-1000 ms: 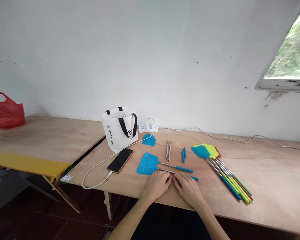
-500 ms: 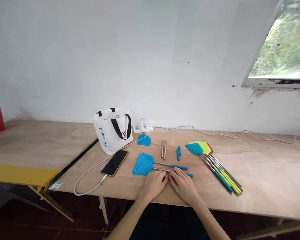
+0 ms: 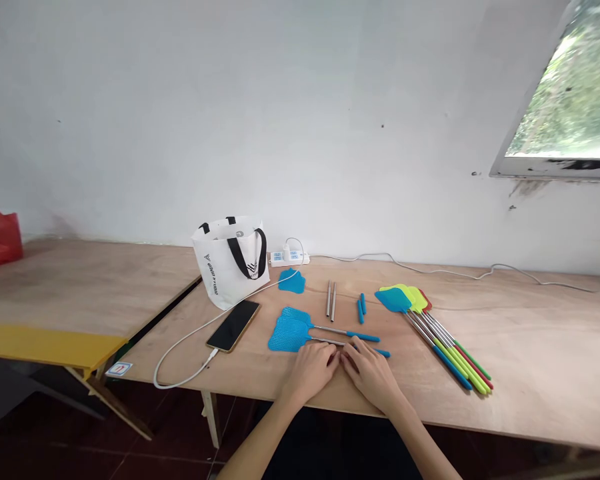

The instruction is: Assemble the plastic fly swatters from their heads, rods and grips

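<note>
My left hand (image 3: 313, 365) and my right hand (image 3: 370, 370) rest on the wooden table near its front edge, fingertips almost meeting. Their fingers are loosely bent and a little apart, with nothing seen in them. Just beyond them lie two blue fly swatters, the nearer one (image 3: 287, 333) with its shaft partly hidden by my right hand, the other (image 3: 365, 337) behind it. Farther back are a loose blue swatter head (image 3: 292, 281), two metal tubes (image 3: 331, 301) and two blue handle grips (image 3: 361, 309). To the right lies a fanned stack of fly swatters (image 3: 433, 337) in blue, yellow-green, red and green.
A black phone (image 3: 234, 325) on a white charging cable (image 3: 180, 332) lies to the left. Behind it stands a white tote bag (image 3: 230, 267) beside a power strip (image 3: 290, 258). Another table (image 3: 80, 287) with a yellow edge adjoins at left, a red bag (image 3: 0, 235) on it.
The view has shifted slightly, so everything appears a little farther right. My hands stay resting in the same place on the table.
</note>
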A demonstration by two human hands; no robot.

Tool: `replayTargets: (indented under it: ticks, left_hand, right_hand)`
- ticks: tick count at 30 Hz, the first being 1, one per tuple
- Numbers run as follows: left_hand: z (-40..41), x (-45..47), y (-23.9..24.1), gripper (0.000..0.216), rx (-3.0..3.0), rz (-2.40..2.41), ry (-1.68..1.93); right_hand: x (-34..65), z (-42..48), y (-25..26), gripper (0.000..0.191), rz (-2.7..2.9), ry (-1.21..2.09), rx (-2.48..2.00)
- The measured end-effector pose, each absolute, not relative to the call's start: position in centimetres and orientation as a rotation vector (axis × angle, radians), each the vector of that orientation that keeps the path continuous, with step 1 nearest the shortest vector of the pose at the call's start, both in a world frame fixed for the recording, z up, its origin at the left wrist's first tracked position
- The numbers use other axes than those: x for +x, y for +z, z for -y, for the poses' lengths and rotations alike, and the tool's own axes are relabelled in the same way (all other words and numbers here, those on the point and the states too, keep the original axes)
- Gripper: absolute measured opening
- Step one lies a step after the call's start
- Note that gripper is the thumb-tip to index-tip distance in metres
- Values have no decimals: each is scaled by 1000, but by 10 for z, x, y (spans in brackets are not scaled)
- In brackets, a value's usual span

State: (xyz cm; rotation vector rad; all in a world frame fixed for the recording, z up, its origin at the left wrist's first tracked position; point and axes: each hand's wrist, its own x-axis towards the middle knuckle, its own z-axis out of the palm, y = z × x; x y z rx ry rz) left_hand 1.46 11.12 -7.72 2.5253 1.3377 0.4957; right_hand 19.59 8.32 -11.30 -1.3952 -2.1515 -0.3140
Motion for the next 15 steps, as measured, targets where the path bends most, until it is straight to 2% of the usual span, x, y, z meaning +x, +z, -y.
replayTargets:
  ticks: [15]
  left_hand:
    - [-111,14,-77,28,2527,-1338,510]
  right_hand:
    - [196,-84,-114,22,2166,-307,-1405]
